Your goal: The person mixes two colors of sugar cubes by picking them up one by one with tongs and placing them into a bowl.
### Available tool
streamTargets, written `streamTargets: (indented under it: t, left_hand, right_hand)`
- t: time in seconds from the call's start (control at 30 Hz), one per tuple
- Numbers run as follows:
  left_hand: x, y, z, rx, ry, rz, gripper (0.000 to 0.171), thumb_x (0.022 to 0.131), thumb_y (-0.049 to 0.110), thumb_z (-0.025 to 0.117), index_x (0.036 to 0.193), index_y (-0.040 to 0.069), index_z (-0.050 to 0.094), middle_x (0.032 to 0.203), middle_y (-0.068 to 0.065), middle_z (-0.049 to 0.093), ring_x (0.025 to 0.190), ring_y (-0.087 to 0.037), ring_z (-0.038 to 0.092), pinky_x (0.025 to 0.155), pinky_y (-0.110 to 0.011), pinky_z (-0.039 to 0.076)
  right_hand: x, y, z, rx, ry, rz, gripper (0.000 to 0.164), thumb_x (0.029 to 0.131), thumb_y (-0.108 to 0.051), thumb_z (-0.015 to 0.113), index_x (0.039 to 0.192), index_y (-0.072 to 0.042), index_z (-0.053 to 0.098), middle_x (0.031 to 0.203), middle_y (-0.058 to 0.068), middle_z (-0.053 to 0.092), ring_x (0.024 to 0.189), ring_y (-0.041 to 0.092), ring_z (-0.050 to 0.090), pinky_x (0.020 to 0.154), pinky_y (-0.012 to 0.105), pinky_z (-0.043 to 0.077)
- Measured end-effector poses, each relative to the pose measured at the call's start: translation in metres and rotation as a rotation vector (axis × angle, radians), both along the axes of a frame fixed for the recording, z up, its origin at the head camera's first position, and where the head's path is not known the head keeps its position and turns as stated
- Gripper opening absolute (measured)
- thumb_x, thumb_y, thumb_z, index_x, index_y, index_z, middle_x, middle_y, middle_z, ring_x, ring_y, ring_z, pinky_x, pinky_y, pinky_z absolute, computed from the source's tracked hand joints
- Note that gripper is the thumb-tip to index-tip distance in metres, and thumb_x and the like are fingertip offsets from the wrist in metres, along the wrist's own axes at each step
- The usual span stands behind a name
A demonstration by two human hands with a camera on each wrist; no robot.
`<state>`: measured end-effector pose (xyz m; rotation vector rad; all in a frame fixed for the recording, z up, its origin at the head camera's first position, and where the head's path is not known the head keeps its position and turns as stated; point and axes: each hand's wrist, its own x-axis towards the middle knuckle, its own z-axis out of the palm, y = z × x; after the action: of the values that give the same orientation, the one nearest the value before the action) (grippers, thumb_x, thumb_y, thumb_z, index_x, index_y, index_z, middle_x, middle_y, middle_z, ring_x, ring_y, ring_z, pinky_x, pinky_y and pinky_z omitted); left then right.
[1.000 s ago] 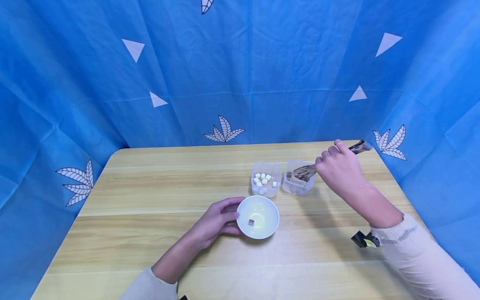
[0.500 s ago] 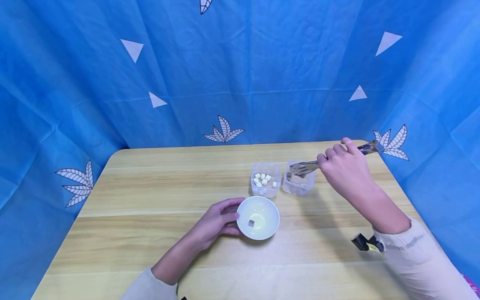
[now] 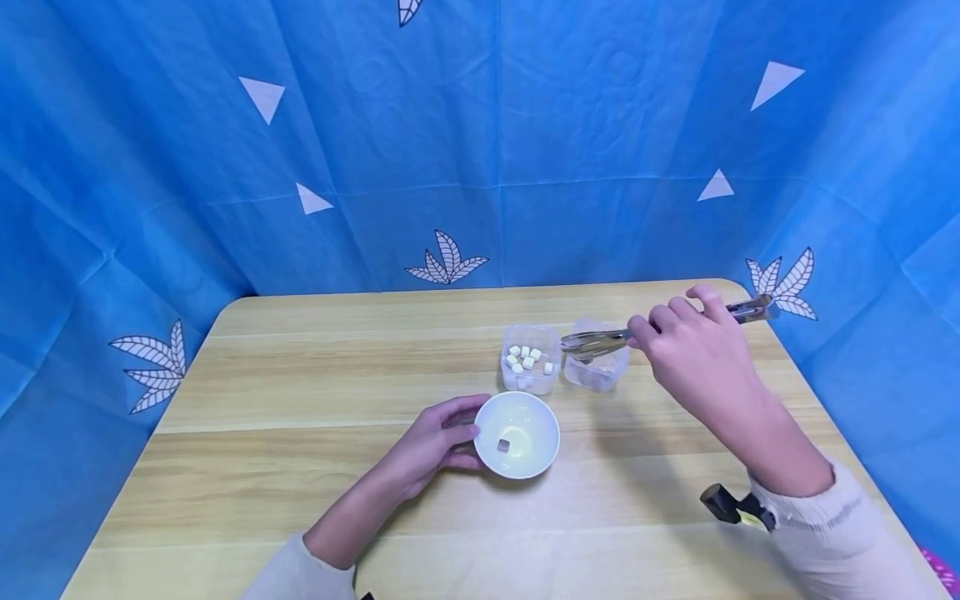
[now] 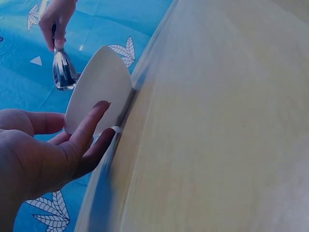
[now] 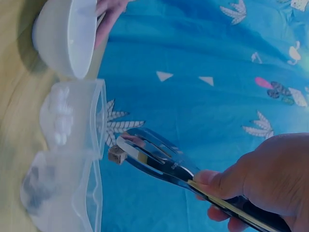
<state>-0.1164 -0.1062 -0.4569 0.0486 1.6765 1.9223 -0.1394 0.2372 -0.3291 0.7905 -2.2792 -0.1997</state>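
Observation:
My left hand (image 3: 431, 446) holds a white bowl (image 3: 536, 429) on the table by its left side, thumb at the rim. One small brown cube (image 3: 503, 446) lies inside the bowl. My right hand (image 3: 693, 354) grips metal tongs (image 3: 596, 343). In the right wrist view the tongs' tips pinch a brown cube (image 5: 116, 154), out above the containers' rims. Below the tongs stands a clear plastic container (image 3: 597, 381) with dark pieces showing through its wall in that view. Beside it, a second clear container (image 3: 531, 386) holds several white cubes (image 3: 528, 363).
The light wooden table (image 3: 315, 375) ends at a blue curtain (image 3: 555, 225) along the back and sides. The two containers stand side by side just behind the bowl.
My right hand has lifted the tongs out of the right container with a brown cube, and their tips have shifted left toward the white cubes' container. My left hand and the bowl stay put.

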Motion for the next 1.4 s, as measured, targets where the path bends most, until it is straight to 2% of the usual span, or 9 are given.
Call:
streamTargets:
  t: [0.2, 0.4, 0.63, 0.8, 0.97, 1.1, 1.33, 1.4]
  left_hand:
    - [0.000, 0.000, -0.001, 0.003, 0.002, -0.002, 0.053, 0.102, 0.003, 0.054, 0.155, 0.004, 0.044, 0.154, -0.025, 0.050, 0.110, -0.026, 0.071, 0.086, -0.043, 0.068]
    - [0.000, -0.001, -0.002, 0.009, 0.002, 0.000, 0.053, 0.102, 0.003, 0.053, 0.154, 0.004, 0.044, 0.154, -0.025, 0.050, 0.108, -0.027, 0.072, 0.086, -0.043, 0.068]
    - [0.000, 0.000, -0.003, 0.000, 0.002, 0.002, 0.053, 0.102, 0.003, 0.054, 0.155, 0.005, 0.045, 0.154, -0.024, 0.050, 0.106, -0.026, 0.073, 0.086, -0.042, 0.068]
    - [-0.001, 0.000, -0.004, -0.003, -0.002, 0.003, 0.054, 0.101, 0.003, 0.054, 0.155, 0.005, 0.045, 0.154, -0.024, 0.050, 0.106, -0.026, 0.073, 0.085, -0.041, 0.068]
    - [0.000, 0.000, -0.003, 0.000, 0.003, 0.001, 0.054, 0.101, 0.003, 0.054, 0.155, 0.005, 0.045, 0.154, -0.024, 0.050, 0.105, -0.025, 0.073, 0.085, -0.041, 0.068]
    - [0.000, -0.001, -0.004, 0.007, 0.006, -0.005, 0.054, 0.101, 0.003, 0.055, 0.154, 0.004, 0.044, 0.154, -0.024, 0.050, 0.105, -0.025, 0.073, 0.085, -0.041, 0.068]
    - [0.000, -0.001, -0.003, 0.009, 0.008, -0.004, 0.054, 0.101, 0.003, 0.055, 0.154, 0.004, 0.044, 0.154, -0.025, 0.050, 0.107, -0.026, 0.072, 0.086, -0.042, 0.068]
    - [0.000, -0.001, -0.003, 0.007, 0.007, -0.003, 0.054, 0.101, 0.003, 0.055, 0.154, 0.004, 0.044, 0.154, -0.025, 0.050, 0.108, -0.026, 0.072, 0.086, -0.042, 0.068]
  right_hand:
    - [0.011, -0.012, -0.003, 0.000, 0.003, 0.051, 0.013, 0.090, -0.015, 0.075, 0.091, -0.002, 0.075, 0.077, 0.015, 0.072, 0.077, 0.034, 0.068, 0.090, 0.055, 0.051]
    - [0.020, -0.029, -0.008, 0.000, -0.001, 0.100, 0.009, 0.092, -0.008, 0.067, 0.087, -0.002, 0.072, 0.074, 0.014, 0.069, 0.075, 0.032, 0.066, 0.091, 0.054, 0.053]
    - [0.025, -0.043, -0.019, 0.011, -0.020, 0.129, 0.017, 0.093, -0.021, 0.068, 0.089, -0.006, 0.072, 0.075, 0.009, 0.069, 0.075, 0.029, 0.065, 0.092, 0.050, 0.054]
    - [0.025, -0.046, -0.027, 0.024, -0.035, 0.139, 0.016, 0.093, -0.022, 0.070, 0.087, -0.007, 0.071, 0.073, 0.008, 0.068, 0.074, 0.027, 0.064, 0.089, 0.046, 0.053]
    - [0.024, -0.047, -0.031, 0.056, -0.071, 0.113, 0.017, 0.089, -0.024, 0.078, 0.086, -0.009, 0.072, 0.074, 0.007, 0.069, 0.072, 0.025, 0.062, 0.082, 0.042, 0.050]
    - [0.023, -0.046, -0.030, 0.058, -0.109, 0.086, 0.018, 0.086, -0.026, 0.084, 0.089, -0.011, 0.075, 0.076, 0.005, 0.071, 0.071, 0.024, 0.062, 0.071, 0.037, 0.047]
    - [0.024, -0.037, -0.018, 0.029, -0.167, 0.073, 0.018, 0.085, -0.028, 0.085, 0.089, -0.013, 0.076, 0.074, 0.002, 0.071, 0.062, 0.020, 0.064, 0.049, 0.027, 0.041]
    - [0.023, -0.030, -0.015, 0.004, -0.192, 0.060, 0.017, 0.086, -0.028, 0.083, 0.092, -0.013, 0.077, 0.074, 0.001, 0.071, 0.058, 0.019, 0.062, 0.041, 0.026, 0.034]
